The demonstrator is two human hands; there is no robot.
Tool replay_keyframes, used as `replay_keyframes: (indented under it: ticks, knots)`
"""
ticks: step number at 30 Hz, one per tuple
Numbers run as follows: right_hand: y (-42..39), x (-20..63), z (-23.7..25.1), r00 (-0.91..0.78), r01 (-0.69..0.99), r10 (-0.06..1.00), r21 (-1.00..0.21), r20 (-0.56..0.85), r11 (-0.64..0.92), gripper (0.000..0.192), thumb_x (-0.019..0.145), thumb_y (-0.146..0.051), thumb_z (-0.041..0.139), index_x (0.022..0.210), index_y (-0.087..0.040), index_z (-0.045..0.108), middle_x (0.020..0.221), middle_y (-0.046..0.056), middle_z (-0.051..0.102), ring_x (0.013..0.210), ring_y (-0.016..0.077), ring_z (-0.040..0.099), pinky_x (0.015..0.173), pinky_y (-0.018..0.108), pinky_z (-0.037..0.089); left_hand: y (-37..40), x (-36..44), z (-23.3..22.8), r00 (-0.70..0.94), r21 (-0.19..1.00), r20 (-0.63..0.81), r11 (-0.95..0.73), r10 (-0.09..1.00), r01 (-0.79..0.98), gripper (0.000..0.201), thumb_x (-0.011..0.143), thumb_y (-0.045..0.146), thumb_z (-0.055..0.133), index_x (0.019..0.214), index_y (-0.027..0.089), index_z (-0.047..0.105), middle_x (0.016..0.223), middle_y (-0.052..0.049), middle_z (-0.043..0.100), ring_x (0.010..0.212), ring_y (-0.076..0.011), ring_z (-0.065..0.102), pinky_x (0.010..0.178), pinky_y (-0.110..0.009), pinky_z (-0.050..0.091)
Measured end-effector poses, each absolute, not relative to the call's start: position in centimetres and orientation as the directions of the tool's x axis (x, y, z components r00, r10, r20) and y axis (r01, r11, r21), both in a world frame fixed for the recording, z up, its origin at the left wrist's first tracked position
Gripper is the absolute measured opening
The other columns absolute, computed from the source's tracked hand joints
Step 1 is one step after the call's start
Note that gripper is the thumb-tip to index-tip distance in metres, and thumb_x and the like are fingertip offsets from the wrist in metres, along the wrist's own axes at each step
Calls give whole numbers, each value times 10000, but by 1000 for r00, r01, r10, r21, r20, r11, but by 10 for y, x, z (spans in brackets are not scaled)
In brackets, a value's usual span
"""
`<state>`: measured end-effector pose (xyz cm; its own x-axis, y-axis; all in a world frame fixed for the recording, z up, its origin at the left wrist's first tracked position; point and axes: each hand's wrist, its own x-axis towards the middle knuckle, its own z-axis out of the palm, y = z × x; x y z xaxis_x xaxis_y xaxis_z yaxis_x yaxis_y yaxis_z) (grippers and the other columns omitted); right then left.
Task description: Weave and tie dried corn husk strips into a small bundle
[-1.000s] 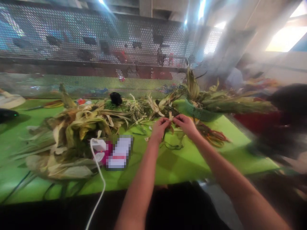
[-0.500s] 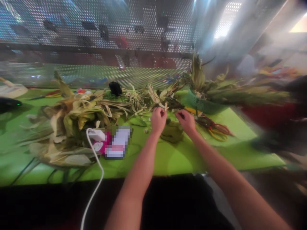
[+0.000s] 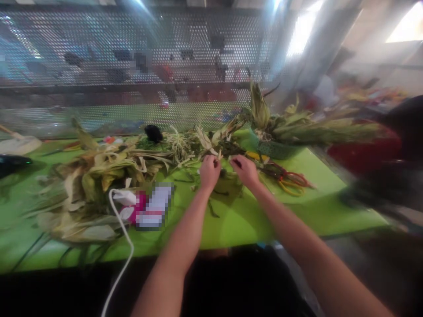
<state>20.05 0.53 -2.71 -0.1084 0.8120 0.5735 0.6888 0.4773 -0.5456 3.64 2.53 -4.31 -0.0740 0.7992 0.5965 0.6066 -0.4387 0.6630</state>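
My left hand (image 3: 209, 174) is closed in a pinch on a pale dried corn husk (image 3: 205, 140), whose strips rise above the fingers. Close by on its right, my right hand (image 3: 247, 171) has thumb and fingertips pressed together; whatever they pinch is too small to make out. Both hands hover over the green tabletop (image 3: 297, 215), with a gap between them. Dark scraps lie on the surface below. To the right of my right hand are scissors (image 3: 292, 180) with red and yellow handles.
A large heap of dried husks (image 3: 105, 171) covers the left side. In front lie a phone (image 3: 156, 204) and a white charger (image 3: 125, 197) with a cable. A green basket (image 3: 274, 149) of husks stands at the right. Behind rises a perforated metal screen (image 3: 119, 44).
The view has shifted, so the scene sits slightly lower and further left. My hands are a little closer together and still pinched.
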Motion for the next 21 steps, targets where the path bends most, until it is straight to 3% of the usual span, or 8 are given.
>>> replay_keyframes:
  ticks: [4,8,15,21]
  knots:
    - [6,202,-25,-102,670,798,-553,594,496,181,897,-307,521,897,-206,671,866,49,688,777,181,593,693,264,395,27,36,-44,-70,674,596,-451,800,585,83,814,148,558,744,193,558,835,-63,570,814,-191,542,766,-288,405]
    - [11,204,-26,-58,638,815,-606,577,475,180,878,-319,539,882,-205,678,850,44,692,767,180,594,691,266,397,29,37,-44,-74,766,537,-449,840,461,71,807,182,587,737,187,576,813,-48,581,777,-173,541,737,-272,410]
    - [19,208,-29,42,384,926,-862,375,331,287,812,-468,597,810,-188,659,679,-13,611,607,134,504,574,246,370,21,47,-39,3,878,443,-434,897,202,43,778,211,630,744,188,620,762,-22,602,734,-156,551,725,-260,417]
    - [18,207,-26,19,301,954,-912,298,279,379,707,-545,685,682,-175,607,588,-29,532,559,116,443,530,245,332,11,54,-36,53,892,427,-430,903,135,21,772,201,652,755,193,643,789,-31,613,738,-158,556,725,-266,430]
